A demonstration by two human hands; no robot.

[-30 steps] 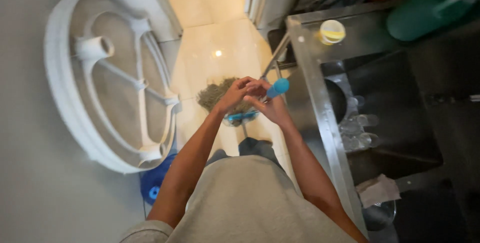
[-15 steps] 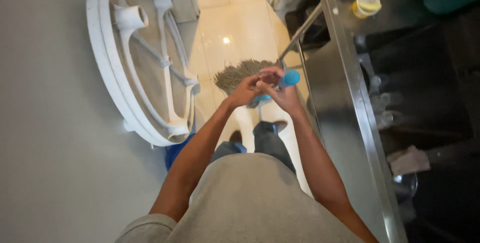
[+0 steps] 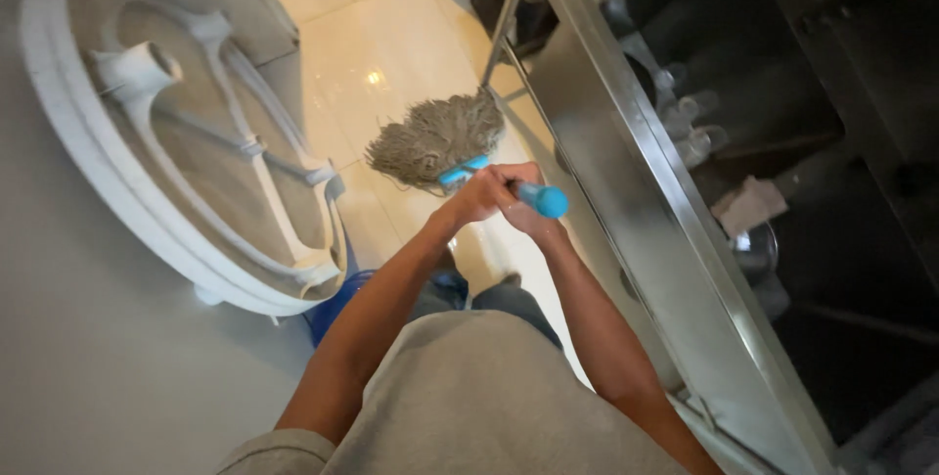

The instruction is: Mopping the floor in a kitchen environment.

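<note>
Hands meet at the centre of a downward view, both closed around the blue-capped top of a mop handle (image 3: 536,198). Far out to the left of the left hand (image 3: 477,197), a large round white plastic frame with moulded spokes and a short tube at its hub (image 3: 147,123) leans tilted against a pale grey wall. Below that frame's lower edge, still left of the hands, part of a blue plastic container (image 3: 333,304) shows on the floor. The left hand is curled in a fist over the handle, fingers wrapped tight. Just beyond the knuckles, further from the body, the grey stringy mop head (image 3: 430,137) rests on the glossy cream tiled floor (image 3: 391,35), with a blue clamp where strings meet handle. The right hand (image 3: 523,211) touches the left, also gripping the handle, its fingers folded just under the rounded blue end. To the right of the right hand runs the edge of a long stainless steel bench (image 3: 626,191). Further right, in its dark sunken basin, stand several clear drinking glasses (image 3: 685,123), and nearer the body lies a crumpled pale cloth (image 3: 748,206) beside a small round metal bowl (image 3: 753,250).
</note>
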